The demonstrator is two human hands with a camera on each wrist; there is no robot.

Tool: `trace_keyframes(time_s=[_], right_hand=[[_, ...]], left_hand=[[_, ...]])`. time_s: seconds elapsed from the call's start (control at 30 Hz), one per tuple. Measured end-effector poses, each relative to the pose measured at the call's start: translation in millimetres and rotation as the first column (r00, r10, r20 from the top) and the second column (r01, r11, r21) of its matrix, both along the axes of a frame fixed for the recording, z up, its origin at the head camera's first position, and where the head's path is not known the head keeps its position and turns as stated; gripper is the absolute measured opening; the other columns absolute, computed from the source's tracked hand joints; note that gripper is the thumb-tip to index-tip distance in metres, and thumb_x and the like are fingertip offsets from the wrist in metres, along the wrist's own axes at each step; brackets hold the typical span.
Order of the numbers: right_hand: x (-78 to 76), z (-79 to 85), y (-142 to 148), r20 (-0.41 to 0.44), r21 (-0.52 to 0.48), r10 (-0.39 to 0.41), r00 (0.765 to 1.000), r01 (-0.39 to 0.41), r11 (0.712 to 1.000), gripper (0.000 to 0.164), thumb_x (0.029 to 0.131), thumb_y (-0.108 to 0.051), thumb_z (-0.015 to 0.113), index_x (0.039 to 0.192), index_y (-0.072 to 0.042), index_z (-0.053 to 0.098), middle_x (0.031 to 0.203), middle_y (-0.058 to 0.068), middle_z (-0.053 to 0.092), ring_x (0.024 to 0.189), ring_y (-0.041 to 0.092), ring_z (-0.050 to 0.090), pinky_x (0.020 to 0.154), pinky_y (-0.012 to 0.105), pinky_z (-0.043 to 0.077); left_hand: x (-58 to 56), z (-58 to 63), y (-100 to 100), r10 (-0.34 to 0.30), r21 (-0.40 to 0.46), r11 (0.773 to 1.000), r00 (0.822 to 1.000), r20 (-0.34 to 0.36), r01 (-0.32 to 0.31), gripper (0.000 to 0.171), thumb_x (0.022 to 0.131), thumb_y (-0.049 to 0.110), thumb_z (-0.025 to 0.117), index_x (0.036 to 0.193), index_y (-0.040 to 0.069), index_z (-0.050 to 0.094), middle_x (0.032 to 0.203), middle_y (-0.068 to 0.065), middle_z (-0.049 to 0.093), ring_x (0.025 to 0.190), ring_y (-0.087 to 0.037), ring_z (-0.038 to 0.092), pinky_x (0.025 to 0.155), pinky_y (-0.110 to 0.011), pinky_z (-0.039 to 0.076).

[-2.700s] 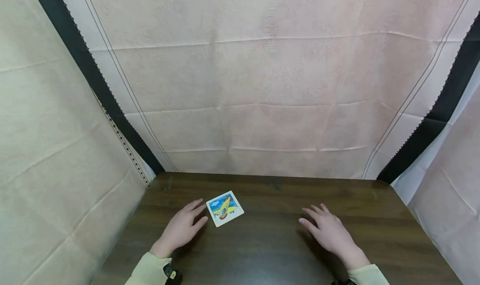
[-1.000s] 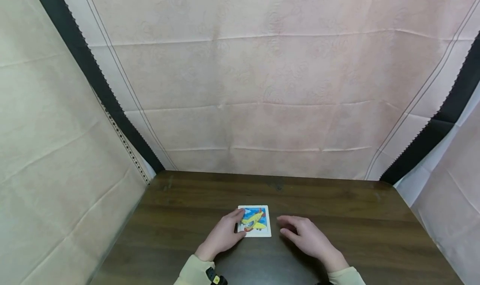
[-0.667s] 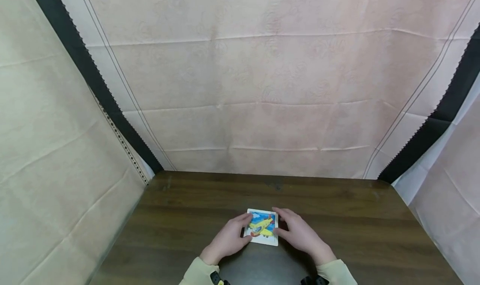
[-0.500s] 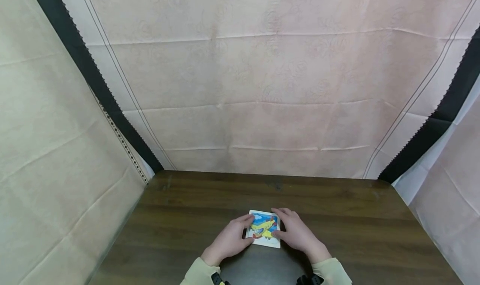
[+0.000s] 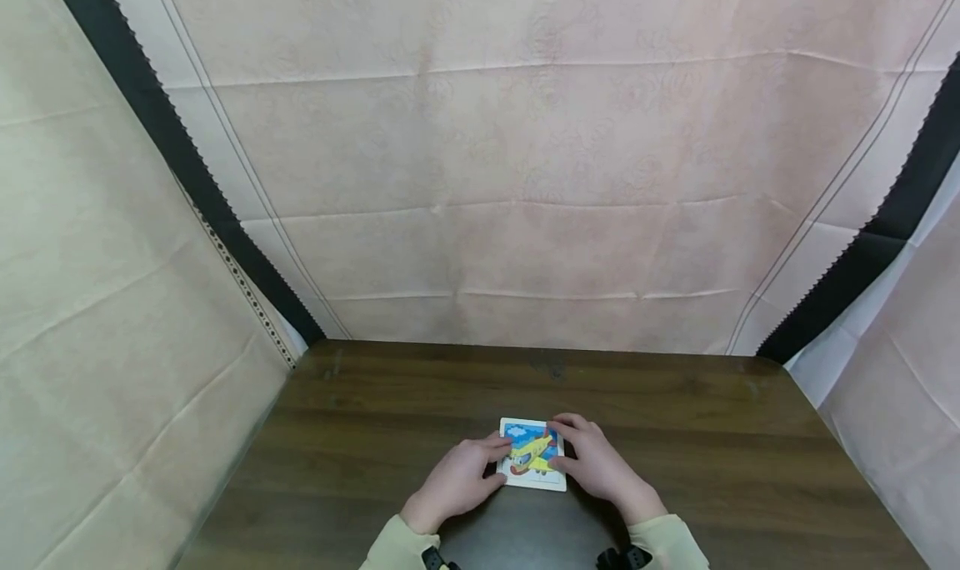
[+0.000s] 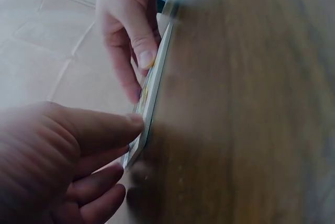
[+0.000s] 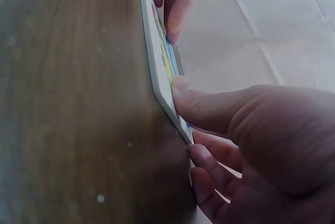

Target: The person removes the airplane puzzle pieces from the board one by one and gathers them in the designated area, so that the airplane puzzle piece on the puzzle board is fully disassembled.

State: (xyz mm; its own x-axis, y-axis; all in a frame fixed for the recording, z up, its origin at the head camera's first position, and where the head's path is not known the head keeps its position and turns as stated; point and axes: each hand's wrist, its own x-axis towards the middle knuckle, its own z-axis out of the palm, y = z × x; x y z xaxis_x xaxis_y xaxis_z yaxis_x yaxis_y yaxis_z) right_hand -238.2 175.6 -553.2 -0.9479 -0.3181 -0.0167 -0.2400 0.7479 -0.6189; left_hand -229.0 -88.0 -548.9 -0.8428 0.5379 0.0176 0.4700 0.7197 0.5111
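Left hand (image 5: 454,480) grips the picture card (image 5: 534,482) by its left side, thumb at the near corner and fingertips over the edge farther forward. For a steady hold, that thumb seems best pressing lightly, with the fingers level against it, so the corner neither digs in nor tips up. Directly right of this hand lies the card itself, between both hands, face up with its yellow aeroplane (image 5: 531,454) in view and set slightly askew. It looks flat on, or very near, the table (image 5: 412,387); whether all of its underside touches, I cannot tell. Even pressure from the two sides should guard against swivelling. At the card's opposite side, the right hand (image 5: 602,467) holds the edge, its thumb on the printed face and a finger near the far corner. I would match its push to the left hand's, since a heavier thumb here could skew the card.
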Motion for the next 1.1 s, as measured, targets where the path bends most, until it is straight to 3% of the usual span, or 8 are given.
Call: trace_keyframes(time_s=[0.17, 0.3, 0.6, 0.83, 1.1], right_hand=[[-0.6, -2.8, 1, 0.0, -0.009, -0.004, 1.0, 0.004, 1.0, 0.051, 0.099, -0.023, 0.08, 0.146, -0.008, 0.067, 0.152, 0.015, 0.055, 0.138, 0.039, 0.05, 0.11, 0.063, 0.047], [-1.3, -2.7, 2, -0.007, 0.011, -0.025, 1.0, 0.025, 1.0, 0.052, 0.099, -0.023, 0.08, 0.147, -0.008, 0.066, 0.153, 0.016, 0.054, 0.137, 0.039, 0.05, 0.109, 0.062, 0.047], [-1.9, -1.7, 3, -0.024, 0.036, -0.062, 0.998, 0.063, 0.997, 0.053, 0.1, -0.02, 0.078, 0.149, -0.006, 0.063, 0.156, 0.019, 0.051, 0.137, 0.042, 0.05, 0.109, 0.063, 0.047], [-3.8, -1.5, 2, -0.012, 0.056, -0.057, 0.998, 0.058, 0.997, 0.055, 0.1, -0.023, 0.078, 0.15, -0.007, 0.063, 0.157, 0.018, 0.051, 0.137, 0.04, 0.05, 0.11, 0.061, 0.047], [-6.0, 6.9, 1, -0.032, 0.102, -0.055, 0.998, 0.058, 0.993, 0.052, 0.099, -0.024, 0.08, 0.146, -0.009, 0.067, 0.154, 0.019, 0.054, 0.134, 0.04, 0.052, 0.108, 0.062, 0.049]], left_hand=[[-3.2, -3.1, -3, 0.053, -0.016, 0.998, 0.998, -0.04, -0.053, 0.045, 0.097, 0.026, 0.081, 0.138, 0.009, 0.074, 0.147, -0.001, 0.066, 0.14, -0.022, 0.058, 0.107, -0.048, 0.054], [-2.4, -2.1, -3, 0.048, -0.04, 0.998, 0.997, -0.057, -0.051, 0.045, 0.098, 0.031, 0.08, 0.137, 0.009, 0.075, 0.146, 0.0, 0.067, 0.139, -0.021, 0.059, 0.107, -0.047, 0.054], [-0.7, 3.5, -3, -0.103, -0.107, 0.989, 0.994, -0.041, 0.098, 0.042, 0.102, 0.034, 0.076, 0.14, 0.017, 0.074, 0.148, 0.006, 0.064, 0.136, -0.013, 0.06, 0.106, -0.04, 0.055], [1.8, 4.2, -7, -0.131, -0.122, 0.984, 0.991, -0.029, 0.127, 0.046, 0.106, 0.04, 0.069, 0.146, 0.017, 0.069, 0.156, 0.003, 0.058, 0.136, -0.013, 0.06, 0.105, -0.04, 0.055], [4.1, 6.7, -14, -0.241, -0.213, 0.949, 0.97, -0.02, 0.232, 0.059, 0.108, 0.045, 0.063, 0.159, 0.016, 0.055, 0.167, -0.002, 0.044, 0.146, -0.015, 0.051, 0.112, -0.038, 0.05]])
